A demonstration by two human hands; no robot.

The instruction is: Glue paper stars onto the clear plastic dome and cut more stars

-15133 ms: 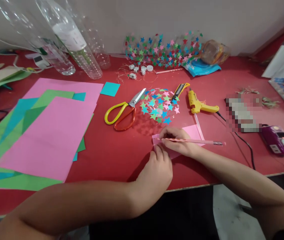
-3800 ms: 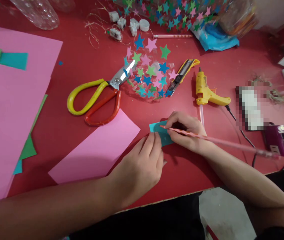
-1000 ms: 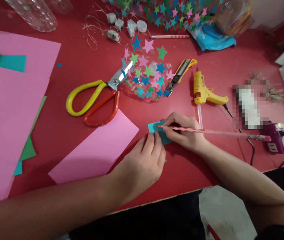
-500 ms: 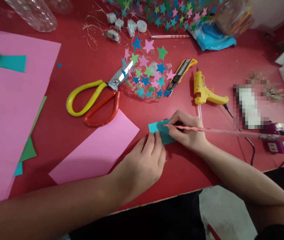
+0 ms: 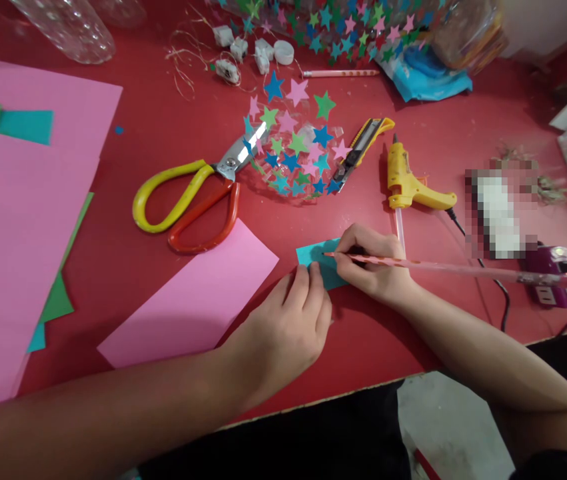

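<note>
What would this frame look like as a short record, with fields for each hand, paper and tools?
left hand: fingers on teal paper
right hand: holding pink pencil, tip at teal paper
pink sheet: left of teal paper, scissors' red handle overlapping it
tools: scissors, cutter, glue gun
between scissors and cutter: clear item with paper stars

Bare red tabletop lies open nearest the person; beyond the hands, the red-and-yellow-handled scissors, clear star-dotted plastic dome and yellow glue gun obstruct.
</note>
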